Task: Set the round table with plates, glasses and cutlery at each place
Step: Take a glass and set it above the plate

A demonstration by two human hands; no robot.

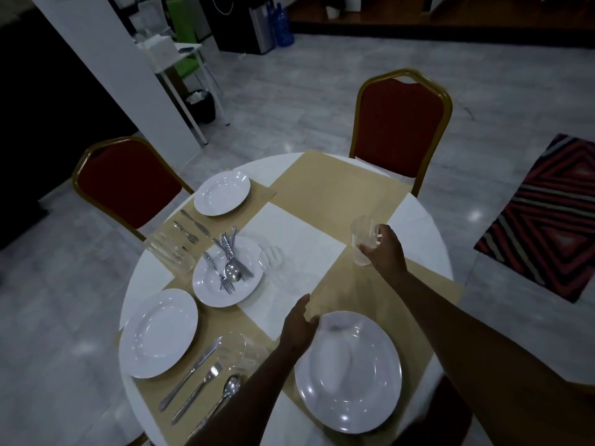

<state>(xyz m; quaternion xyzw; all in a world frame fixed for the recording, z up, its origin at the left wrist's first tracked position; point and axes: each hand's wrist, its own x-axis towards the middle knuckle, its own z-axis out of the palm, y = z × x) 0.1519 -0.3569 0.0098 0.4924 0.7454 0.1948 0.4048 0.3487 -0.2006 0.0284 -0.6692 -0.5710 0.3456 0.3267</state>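
Observation:
My right hand (384,249) grips a clear glass (363,239) upright at the table's right side, just above the tan cloth. My left hand (297,323) touches the far rim of the near white plate (349,373). A second plate (158,333) sits at the left with a knife, fork and spoon (203,378) and a glass (233,349) beside it. A middle plate (225,272) carries a pile of spare cutlery (230,259). A far plate (222,193) has a knife and fork (190,226) beside it. More glasses (174,252) stand at the left edge.
The round table (428,249) has a white cloth with tan runners crossing it. Two red chairs with gold frames stand at the far right (399,123) and the left (125,185). Another clear glass (272,257) stands next to the middle plate. A patterned rug (547,220) lies at the right.

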